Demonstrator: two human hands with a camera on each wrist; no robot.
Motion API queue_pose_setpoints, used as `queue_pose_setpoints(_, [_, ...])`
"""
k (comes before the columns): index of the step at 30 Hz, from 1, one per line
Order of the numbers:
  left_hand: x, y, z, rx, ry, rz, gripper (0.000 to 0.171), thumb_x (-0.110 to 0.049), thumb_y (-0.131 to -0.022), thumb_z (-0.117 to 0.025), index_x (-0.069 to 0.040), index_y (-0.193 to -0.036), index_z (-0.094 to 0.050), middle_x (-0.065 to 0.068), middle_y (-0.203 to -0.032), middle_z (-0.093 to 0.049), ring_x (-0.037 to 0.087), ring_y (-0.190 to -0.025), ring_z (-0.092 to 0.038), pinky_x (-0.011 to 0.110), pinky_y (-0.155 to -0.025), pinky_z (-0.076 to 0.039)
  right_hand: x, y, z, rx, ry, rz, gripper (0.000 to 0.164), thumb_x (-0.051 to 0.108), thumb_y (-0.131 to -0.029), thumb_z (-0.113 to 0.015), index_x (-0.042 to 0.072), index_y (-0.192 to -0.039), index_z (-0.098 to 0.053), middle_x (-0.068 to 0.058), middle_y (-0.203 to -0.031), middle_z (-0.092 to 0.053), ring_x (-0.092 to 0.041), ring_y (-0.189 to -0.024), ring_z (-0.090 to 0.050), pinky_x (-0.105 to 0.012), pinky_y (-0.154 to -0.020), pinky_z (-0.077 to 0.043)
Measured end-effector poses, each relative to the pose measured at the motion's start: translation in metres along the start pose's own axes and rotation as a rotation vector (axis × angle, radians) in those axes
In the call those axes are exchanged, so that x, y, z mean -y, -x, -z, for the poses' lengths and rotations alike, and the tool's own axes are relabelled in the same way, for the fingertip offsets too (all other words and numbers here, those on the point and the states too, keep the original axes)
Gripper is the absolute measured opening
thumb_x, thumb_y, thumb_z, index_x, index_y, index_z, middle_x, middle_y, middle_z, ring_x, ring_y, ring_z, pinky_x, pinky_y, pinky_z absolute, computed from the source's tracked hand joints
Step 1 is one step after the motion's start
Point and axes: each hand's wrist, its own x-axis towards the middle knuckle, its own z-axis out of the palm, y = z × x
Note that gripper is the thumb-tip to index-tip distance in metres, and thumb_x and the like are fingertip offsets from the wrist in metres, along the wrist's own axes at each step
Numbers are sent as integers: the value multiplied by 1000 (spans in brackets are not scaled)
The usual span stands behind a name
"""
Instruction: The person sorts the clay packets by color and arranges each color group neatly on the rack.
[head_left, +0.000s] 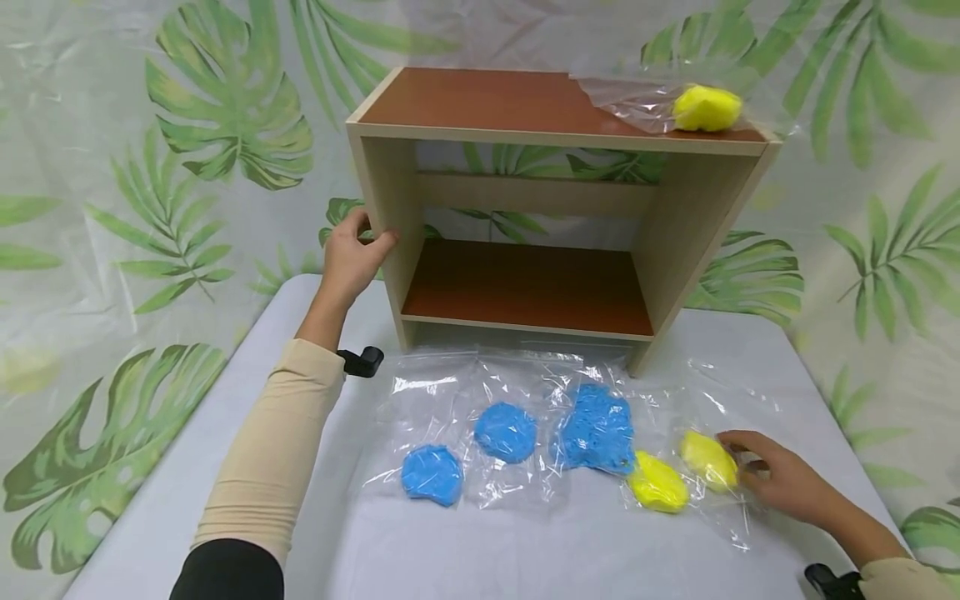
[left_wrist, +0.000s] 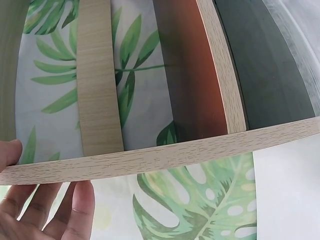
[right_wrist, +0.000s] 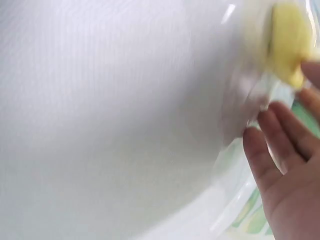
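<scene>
My left hand (head_left: 351, 257) grips the left side panel of a small wooden shelf (head_left: 592, 142). In the left wrist view the thumb lies on the panel's inner side and the fingers (left_wrist: 82, 200) on its outer side. At the front right, my right hand (head_left: 783, 475) pinches a clear bag at the edge of a yellow clay lump (head_left: 708, 460). The right wrist view shows thumb and forefinger at this blurred yellow lump (right_wrist: 289, 42), the other fingers spread. Just left of it lies another bagged yellow lump (head_left: 657, 482).
Three bagged blue clay pieces, a left one (head_left: 432, 474), a middle one (head_left: 506, 432) and a larger one (head_left: 597, 429), lie before the shelf. Another bagged yellow lump (head_left: 707, 108) sits on its top right. White cloth (head_left: 450, 558) covers the table; a leaf-patterned sheet (head_left: 232, 100) hangs behind.
</scene>
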Motion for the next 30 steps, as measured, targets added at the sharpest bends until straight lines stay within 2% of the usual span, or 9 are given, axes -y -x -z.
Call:
queue_pose_setpoints(3, [1,0,0,-3,-5,7,47,-30,-92,-63,-11,-134,-56,13,-137,-60,33,-118,-66,45,-100,-54,-2,2,1,9,-64,-4,51,6,-84,-72,2,-132,-55,-20,-124,-62,21,-100,-47,-18,-75,-54])
queue_pose_setpoints(5, [1,0,0,-1,-9,12,47,-30,-92,-63,-11,-134,-56,13,-137,-59,33,-118,-66,45,-100,-54,-1,2,1,25,-58,-25,53,14,-85,-74,3,-133,-54,-19,-124,-63,21,-99,-46,-18,-76,-54])
queue_pose_setpoints(7, [1,-1,0,3,-11,14,47,-31,-92,-62,-11,-134,-56,13,-137,-59,33,-118,-66,45,-100,-54,1,0,0,31,-19,-54,57,19,-83,-77,3,-132,-55,-18,-125,-63,11,-99,-52,-22,-76,-55])
queue_pose_setpoints(10, [2,-1,0,5,-10,17,47,-31,-92,-62,-11,-134,-56,13,-137,-59,33,-118,-66,45,-100,-54,7,-6,-3,41,47,-85,67,29,-78,-81,-2,-131,-54,-22,-126,-61,-19,-107,-61,-39,-84,-57])
queue_pose_setpoints(12, [2,-1,1,2,-10,16,47,-31,-92,-62,-12,-134,-56,12,-136,-59,33,-118,-66,45,-100,-54,11,-12,-6,45,96,-100,75,36,-77,-82,-7,-131,-52,-28,-126,-59,-39,-111,-58,-53,-89,-54])
queue_pose_setpoints(14, [2,-1,1,-2,-10,13,46,-30,-92,-62,-12,-133,-57,12,-135,-60,33,-117,-66,45,-100,-54,14,-18,-10,46,143,-112,82,44,-77,-81,-9,-132,-51,-32,-128,-56,-49,-113,-54,-64,-94,-48])
queue_pose_setpoints(16, [2,-1,0,-2,-9,7,46,-30,-92,-61,-12,-133,-57,13,-135,-60,33,-117,-66,45,-100,-54,17,-21,-12,39,186,-124,85,49,-76,-80,-9,-132,-52,-34,-127,-54,-51,-113,-52,-67,-95,-45])
queue_pose_setpoints(19, [1,-1,0,0,-8,1,46,-29,-92,-61,-12,-134,-56,13,-135,-60,33,-117,-66,45,-101,-54,17,-23,-15,22,221,-138,84,50,-75,-80,-8,-130,-55,-33,-125,-54,-48,-109,-52,-66,-93,-46])
queue_pose_setpoints(30, [2,-1,-1,1,-10,-5,47,-30,-92,-61,-11,-135,-55,13,-137,-59,34,-118,-65,46,-101,-53,17,-26,-15,41,229,-154,83,48,-72,-83,-8,-127,-58,-30,-120,-55,-43,-104,-52,-63,-92,-49])
